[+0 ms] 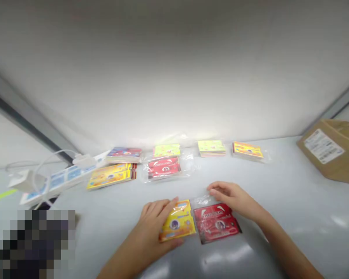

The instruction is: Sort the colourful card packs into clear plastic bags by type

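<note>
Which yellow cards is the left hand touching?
Front yellow cards, left of the front red cards; the yellow stack by the power strip and back-right yellow pack lie untouched.

At right, a labelled cardboard box [347, 161] is positioned; at left, a power strip [66, 176] is overlapped by a white cable [40, 164].

On a grey tabletop [293, 209], a yellow printed card [182, 221] is held by the left hand [154, 221], beside a red one [216, 224] near the right hand [234, 197].
</note>
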The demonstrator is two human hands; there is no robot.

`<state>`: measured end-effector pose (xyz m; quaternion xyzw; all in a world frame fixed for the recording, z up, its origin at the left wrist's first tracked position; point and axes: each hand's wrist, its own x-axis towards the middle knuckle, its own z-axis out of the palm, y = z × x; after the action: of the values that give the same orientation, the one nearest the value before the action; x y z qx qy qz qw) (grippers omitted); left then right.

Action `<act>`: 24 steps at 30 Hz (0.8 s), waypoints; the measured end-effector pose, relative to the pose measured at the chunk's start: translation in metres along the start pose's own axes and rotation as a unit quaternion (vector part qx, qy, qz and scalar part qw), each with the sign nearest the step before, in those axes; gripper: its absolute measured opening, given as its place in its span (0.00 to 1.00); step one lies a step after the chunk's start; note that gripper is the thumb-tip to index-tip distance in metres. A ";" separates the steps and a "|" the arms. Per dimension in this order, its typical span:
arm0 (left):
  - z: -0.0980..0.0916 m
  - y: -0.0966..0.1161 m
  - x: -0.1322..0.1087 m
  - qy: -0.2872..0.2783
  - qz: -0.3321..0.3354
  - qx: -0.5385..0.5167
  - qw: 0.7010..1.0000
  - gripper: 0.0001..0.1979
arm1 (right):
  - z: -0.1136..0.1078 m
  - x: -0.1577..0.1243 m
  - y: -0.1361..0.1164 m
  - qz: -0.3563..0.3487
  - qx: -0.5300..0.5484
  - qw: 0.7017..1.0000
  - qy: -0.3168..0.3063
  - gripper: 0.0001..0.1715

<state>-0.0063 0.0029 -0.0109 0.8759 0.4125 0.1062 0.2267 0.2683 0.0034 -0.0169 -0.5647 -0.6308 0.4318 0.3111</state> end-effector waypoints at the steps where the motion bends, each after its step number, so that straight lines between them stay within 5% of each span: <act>1: 0.000 0.000 0.000 0.002 -0.002 -0.001 1.000 0.37 | -0.001 0.000 0.001 0.002 -0.011 1.000 0.010 0.16; 4: 0.000 0.000 -0.002 -0.003 0.000 0.000 1.000 0.37 | -0.004 -0.001 0.005 0.009 -0.054 0.998 0.026 0.17; 14: -0.003 0.001 -0.002 -0.005 -0.004 -0.004 1.000 0.37 | -0.009 -0.013 -0.005 -0.002 -0.118 0.991 -0.062 0.24; 18: -0.002 0.000 -0.002 -0.004 -0.011 -0.002 1.000 0.37 | -0.002 -0.027 0.002 0.020 -0.174 0.984 -0.038 0.33; 24: -0.001 0.003 -0.002 -0.003 -0.004 0.005 1.000 0.37 | 0.010 -0.047 0.013 0.057 -0.254 0.965 0.017 0.20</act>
<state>-0.0060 0.0004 -0.0085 0.8760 0.4155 0.1003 0.2237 0.2730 -0.0446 -0.0281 -0.6676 -0.6811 0.2645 0.1431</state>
